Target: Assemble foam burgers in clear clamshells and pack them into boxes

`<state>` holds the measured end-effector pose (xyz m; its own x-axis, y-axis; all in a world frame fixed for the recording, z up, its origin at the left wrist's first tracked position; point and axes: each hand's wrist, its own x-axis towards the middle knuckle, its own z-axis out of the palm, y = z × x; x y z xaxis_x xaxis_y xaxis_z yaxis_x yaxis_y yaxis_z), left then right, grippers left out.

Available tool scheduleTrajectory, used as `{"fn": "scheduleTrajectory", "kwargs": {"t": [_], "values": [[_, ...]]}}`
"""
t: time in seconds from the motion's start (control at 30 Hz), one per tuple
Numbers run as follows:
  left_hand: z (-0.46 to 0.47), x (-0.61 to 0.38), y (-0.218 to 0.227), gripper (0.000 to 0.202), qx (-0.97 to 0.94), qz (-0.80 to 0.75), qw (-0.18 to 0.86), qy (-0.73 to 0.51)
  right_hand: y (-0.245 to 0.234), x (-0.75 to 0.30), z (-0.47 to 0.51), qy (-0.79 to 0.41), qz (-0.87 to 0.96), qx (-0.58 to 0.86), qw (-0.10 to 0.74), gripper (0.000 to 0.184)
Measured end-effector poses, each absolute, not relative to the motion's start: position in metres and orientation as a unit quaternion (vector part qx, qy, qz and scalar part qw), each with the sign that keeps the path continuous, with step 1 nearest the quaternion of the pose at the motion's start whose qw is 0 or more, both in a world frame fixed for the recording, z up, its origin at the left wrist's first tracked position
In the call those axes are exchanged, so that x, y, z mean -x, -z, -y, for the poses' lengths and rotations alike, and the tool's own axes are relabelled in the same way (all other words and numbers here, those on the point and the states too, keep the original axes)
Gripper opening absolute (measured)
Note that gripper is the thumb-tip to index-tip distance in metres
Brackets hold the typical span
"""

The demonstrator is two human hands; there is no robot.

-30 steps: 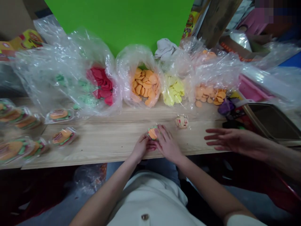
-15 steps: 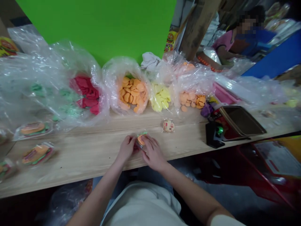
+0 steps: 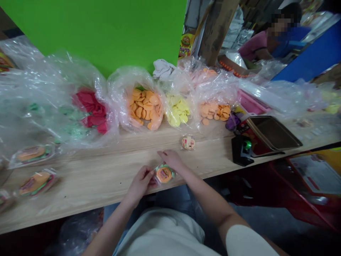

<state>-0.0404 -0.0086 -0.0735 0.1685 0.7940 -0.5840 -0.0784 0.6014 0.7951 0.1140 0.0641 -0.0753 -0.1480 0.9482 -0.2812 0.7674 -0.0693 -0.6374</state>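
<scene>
A small toy burger in a clear plastic packet (image 3: 164, 174), with an orange top and green showing at its rim, lies near the table's front edge. My left hand (image 3: 141, 183) pinches the packet's left edge between thumb and fingers. Just beyond it, my right hand (image 3: 172, 160) reaches over the packet's far side, its fingers stretched out to the left and holding nothing that I can see. Whether its palm touches the packet, I cannot tell. Behind my right hand lies a round, cream-coloured packet with red print (image 3: 188, 142).
Large clear bags hold red pieces (image 3: 92, 110), orange discs (image 3: 146, 106) and yellow pieces (image 3: 177, 110) along the back. Packed toy sandwiches (image 3: 37, 183) lie at left. A black tape dispenser (image 3: 241, 151) and dark tray (image 3: 275, 133) stand right. Another person (image 3: 255, 46) sits beyond.
My right hand has lifted off the burger packet and moved to its far side, uncovering the orange top. The packet and my left hand now sit closer to the table's front edge.
</scene>
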Motion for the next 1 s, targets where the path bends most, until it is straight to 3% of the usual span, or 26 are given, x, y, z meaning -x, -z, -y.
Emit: {"fn": "scheduleTrajectory", "kwargs": {"t": [0.2, 0.27, 0.37, 0.63, 1.0], "values": [[0.073, 0.067, 0.045, 0.040, -0.266, -0.545, 0.763, -0.223, 0.085, -0.090, 0.016, -0.367, 0.709, 0.582, 0.152, 0.047], [0.081, 0.071, 0.044, 0.053, -0.308, -0.534, 0.764, -0.191, 0.086, -0.079, 0.030, -0.372, 0.720, 0.566, 0.151, 0.046], [0.078, 0.071, 0.049, 0.052, -0.417, -0.513, 0.730, -0.172, 0.079, -0.069, 0.030, -0.375, 0.734, 0.547, 0.150, 0.046], [0.054, 0.057, 0.035, 0.051, -0.380, -0.540, 0.702, -0.268, 0.053, -0.096, 0.019, -0.315, 0.663, 0.646, 0.212, 0.048], [0.039, 0.041, 0.031, 0.056, -0.395, -0.549, 0.620, -0.397, 0.062, -0.090, -0.015, -0.350, 0.547, 0.634, 0.420, 0.045]]}}
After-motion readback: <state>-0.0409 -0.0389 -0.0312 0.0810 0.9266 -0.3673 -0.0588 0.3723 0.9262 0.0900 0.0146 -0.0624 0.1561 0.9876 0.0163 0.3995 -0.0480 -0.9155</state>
